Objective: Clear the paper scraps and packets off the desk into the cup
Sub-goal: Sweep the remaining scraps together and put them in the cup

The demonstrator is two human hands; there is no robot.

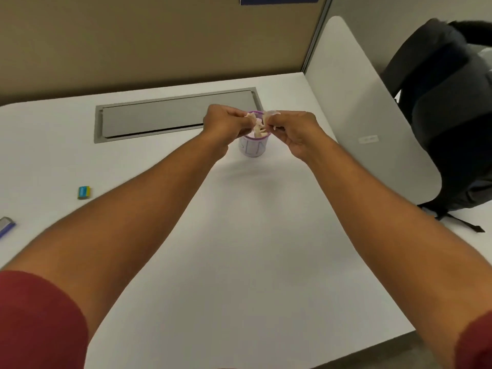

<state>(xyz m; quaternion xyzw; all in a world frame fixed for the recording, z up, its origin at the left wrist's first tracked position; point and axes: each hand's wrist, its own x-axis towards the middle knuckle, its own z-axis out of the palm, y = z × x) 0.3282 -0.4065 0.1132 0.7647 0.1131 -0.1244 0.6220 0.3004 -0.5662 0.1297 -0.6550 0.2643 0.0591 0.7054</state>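
Note:
A small white cup [253,147] with a purple rim stands on the white desk [253,249], just in front of the grey cable flap. Pale paper scraps [257,126] stick up out of its mouth. My left hand [226,123] and my right hand [292,129] meet right above the cup, fingers pinched on the scraps from either side. The hands hide most of the cup's rim and what lies deeper inside.
A grey cable flap [175,113] is set into the desk behind the cup. A small blue and yellow packet [84,192] lies at the left, and a grey-blue object [6,226] at the left edge. A white divider [359,102] and a dark backpack [452,115] stand on the right.

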